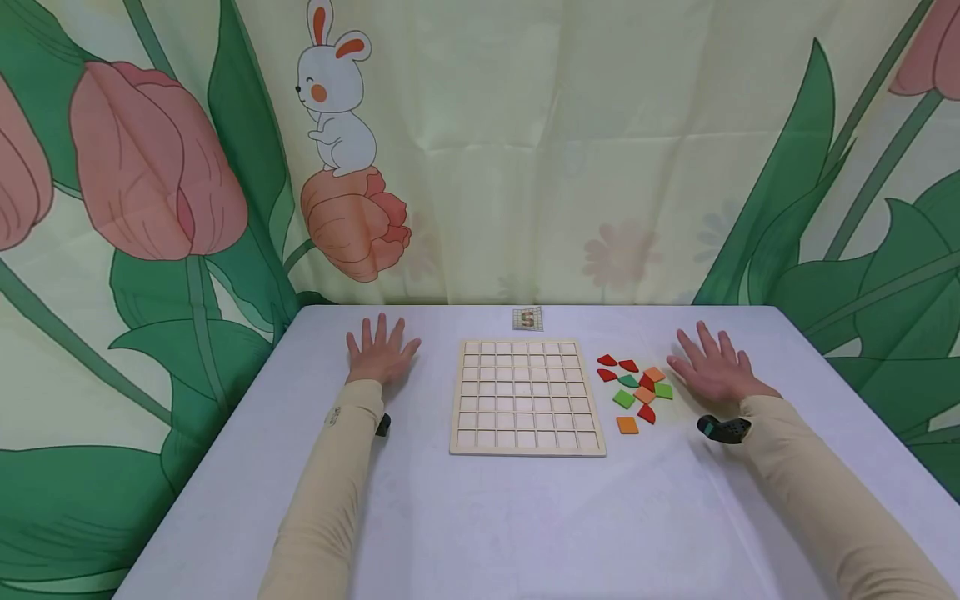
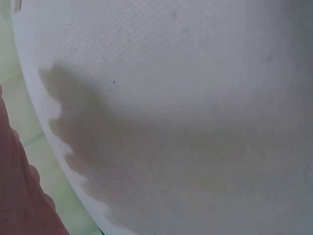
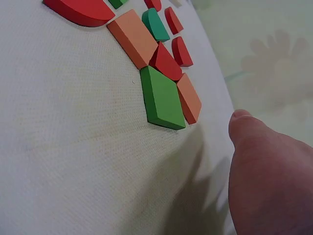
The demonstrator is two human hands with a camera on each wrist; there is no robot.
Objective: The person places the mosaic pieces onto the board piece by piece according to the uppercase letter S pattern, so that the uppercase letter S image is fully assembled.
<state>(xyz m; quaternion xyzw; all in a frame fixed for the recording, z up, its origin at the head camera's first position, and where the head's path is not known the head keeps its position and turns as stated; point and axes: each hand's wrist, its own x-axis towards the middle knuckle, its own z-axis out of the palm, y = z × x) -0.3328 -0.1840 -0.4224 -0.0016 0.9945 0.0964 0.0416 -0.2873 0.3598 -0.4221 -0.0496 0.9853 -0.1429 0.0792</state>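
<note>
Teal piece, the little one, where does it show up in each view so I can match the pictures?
Head: teal piece, just right of the gridded board.
Left wrist: not in it.
Right wrist: teal piece, top centre.
Shared landmark: white tablecloth, in all three.

1. We see a pale, creased curtain (image 1: 637,125) behind the white table (image 1: 495,525).
2. On it we find a printed white rabbit (image 1: 347,79) facing left, perched on a sideways tulip (image 1: 345,221).
3. We note a larger pink tulip (image 1: 153,167) further left.
4. We spot green leaves (image 1: 903,279) at right.
</note>
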